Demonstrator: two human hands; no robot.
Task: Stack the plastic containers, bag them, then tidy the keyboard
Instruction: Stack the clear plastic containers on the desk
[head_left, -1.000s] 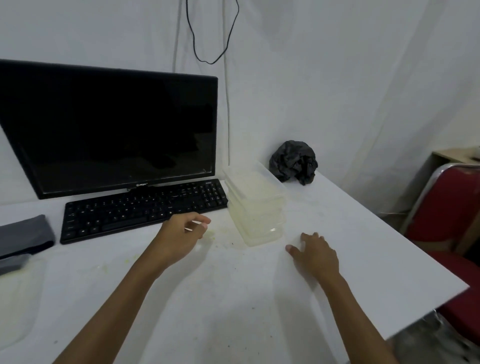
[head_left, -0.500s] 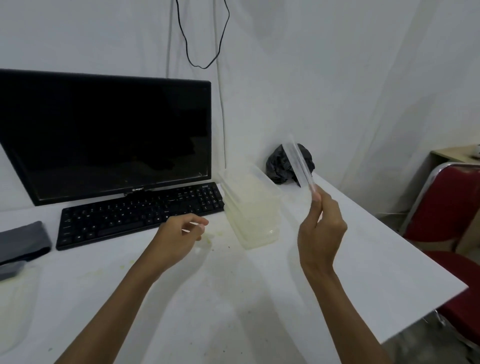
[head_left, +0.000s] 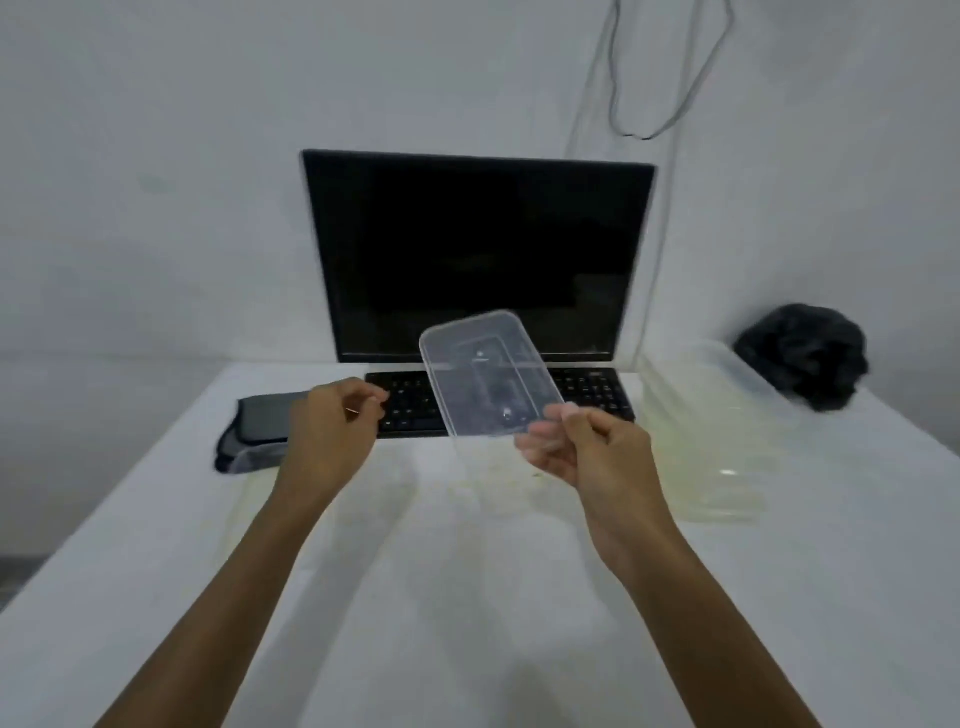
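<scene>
Right hand (head_left: 592, 457): raised above the table (head_left: 467, 597); a clear lid (head_left: 488, 379) is pinched at its near corner between thumb and curled fingers (head_left: 540, 452). The lid is tilted, its far end lifted up and away from the fingertips, in front of the keyboard (head_left: 592, 392) and the lower edge of the monitor (head_left: 478, 254).

Left hand (head_left: 327, 431): held above the table, just left of the lid and apart from it. Fingers are curled in toward the thumb; a small thin item (head_left: 353, 412) is seen at the fingertips, too small to be identified.

Containers (head_left: 711, 431): clear, stacked, set on the table to the right of the right hand's fingers, apart from them. Outlines are blurred; the count cannot be told.

Bag (head_left: 802, 353): black, crumpled, lying beyond the stack, well right of the right fingers, against the wall.

Keyboard: black, lying just beyond both sets of fingertips, at the foot of the monitor.

Cloth (head_left: 260, 423): dark grey, folded, lying left of the left fingers, beside the keyboard's left end.

Cable (head_left: 649, 136): hung on the wall above the monitor's right side.
</scene>
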